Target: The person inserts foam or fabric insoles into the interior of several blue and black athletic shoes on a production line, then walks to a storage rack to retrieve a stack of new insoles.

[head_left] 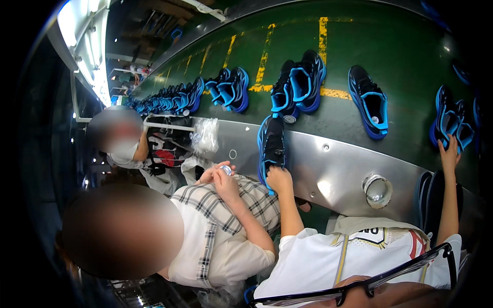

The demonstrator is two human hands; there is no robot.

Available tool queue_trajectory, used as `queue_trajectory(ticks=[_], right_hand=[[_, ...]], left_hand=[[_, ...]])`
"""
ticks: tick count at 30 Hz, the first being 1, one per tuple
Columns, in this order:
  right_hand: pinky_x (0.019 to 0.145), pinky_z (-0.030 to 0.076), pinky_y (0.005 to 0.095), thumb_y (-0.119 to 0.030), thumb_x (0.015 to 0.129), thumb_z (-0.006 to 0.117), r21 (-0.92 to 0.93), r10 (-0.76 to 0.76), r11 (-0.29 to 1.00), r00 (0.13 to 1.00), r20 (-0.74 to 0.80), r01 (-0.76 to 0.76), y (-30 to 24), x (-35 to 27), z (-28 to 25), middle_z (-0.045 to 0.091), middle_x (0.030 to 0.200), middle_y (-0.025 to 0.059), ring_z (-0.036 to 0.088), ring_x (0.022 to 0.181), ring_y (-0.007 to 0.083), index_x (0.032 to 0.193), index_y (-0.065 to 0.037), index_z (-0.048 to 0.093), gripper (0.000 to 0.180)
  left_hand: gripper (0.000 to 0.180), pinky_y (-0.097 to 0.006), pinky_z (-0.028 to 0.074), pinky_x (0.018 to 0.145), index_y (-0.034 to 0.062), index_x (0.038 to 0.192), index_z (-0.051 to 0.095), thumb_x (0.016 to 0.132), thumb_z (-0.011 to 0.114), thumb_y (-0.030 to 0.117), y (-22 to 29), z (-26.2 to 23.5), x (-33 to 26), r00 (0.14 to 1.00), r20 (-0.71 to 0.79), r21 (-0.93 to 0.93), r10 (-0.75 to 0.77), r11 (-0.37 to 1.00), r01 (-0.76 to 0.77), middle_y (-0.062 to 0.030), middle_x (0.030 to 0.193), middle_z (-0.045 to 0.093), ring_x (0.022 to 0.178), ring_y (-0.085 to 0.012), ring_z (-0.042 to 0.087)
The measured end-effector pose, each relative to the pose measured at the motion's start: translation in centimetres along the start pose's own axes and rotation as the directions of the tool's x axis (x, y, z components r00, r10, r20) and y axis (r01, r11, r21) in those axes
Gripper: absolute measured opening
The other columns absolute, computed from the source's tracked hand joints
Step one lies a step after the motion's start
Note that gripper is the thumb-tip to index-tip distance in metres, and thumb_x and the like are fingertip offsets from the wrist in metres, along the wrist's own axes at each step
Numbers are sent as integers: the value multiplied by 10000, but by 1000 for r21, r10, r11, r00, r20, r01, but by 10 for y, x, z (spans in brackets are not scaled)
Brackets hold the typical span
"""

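Note:
My left hand (280,179) grips the heel of a black and blue sports shoe (271,146) that stands on the metal rim (328,169) of the belt. My right hand (449,154) reaches far right, its stretched fingers touching the heel of a pair of black and blue shoes (451,119) on the green conveyor belt (411,66). I cannot tell whether those fingers grip the pair. More of the same shoes lie along the belt: a single shoe (368,101), a pair (299,84) and another pair (230,88).
A person in a checked shirt (226,215) sits close on my left, both hands on a small white object (225,169). Another person (126,149) works farther left. A round opening (377,191) sits in the metal rim. Clear plastic bags (205,134) lie beside the belt.

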State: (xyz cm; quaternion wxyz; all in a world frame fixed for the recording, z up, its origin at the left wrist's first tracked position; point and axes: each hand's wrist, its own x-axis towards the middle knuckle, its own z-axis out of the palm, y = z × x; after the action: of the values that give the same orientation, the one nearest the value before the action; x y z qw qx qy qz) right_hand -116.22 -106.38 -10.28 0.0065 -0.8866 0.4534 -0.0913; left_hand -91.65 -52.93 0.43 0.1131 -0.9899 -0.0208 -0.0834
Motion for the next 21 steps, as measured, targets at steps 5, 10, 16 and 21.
queue_trajectory(ticks=[5,10,16,21], right_hand=[[949,253,470,-213,703,621,145,-322,904,865,-384,401,-102,-13,-69,331,1296,132,358,1161,297,1200,-165,436,532],[927,300,458,-203,645,664,502,-595,703,803,28,503,-208,-39,-83,280,1309,184,368,1109,394,1250,-198,373,671],[711,461,400,-248,719,610,558,-678,717,604,419,418,-284,-29,-91,473,966,194,554,796,350,962,-136,557,273],[645,469,407,-387,703,594,649,-770,612,527,360,452,-287,-70,-125,502,871,201,571,693,336,875,-155,570,289]], left_hand=[[229,-376,469,550,28,798,552,758,546,253,-46,23,-12,996,-45,-249,79,964,-88,-134,713,600,632,-283,597],[278,-432,453,672,62,868,543,765,565,319,-12,-45,-15,944,317,-264,92,964,-6,-151,781,600,749,-301,591],[161,-308,415,683,35,857,575,759,597,160,12,-83,-12,953,220,-309,-211,911,273,-104,793,529,761,-215,516],[508,-325,395,791,63,1157,482,700,668,183,95,-91,9,832,-359,-695,424,474,-541,-104,1039,526,922,-260,500]])
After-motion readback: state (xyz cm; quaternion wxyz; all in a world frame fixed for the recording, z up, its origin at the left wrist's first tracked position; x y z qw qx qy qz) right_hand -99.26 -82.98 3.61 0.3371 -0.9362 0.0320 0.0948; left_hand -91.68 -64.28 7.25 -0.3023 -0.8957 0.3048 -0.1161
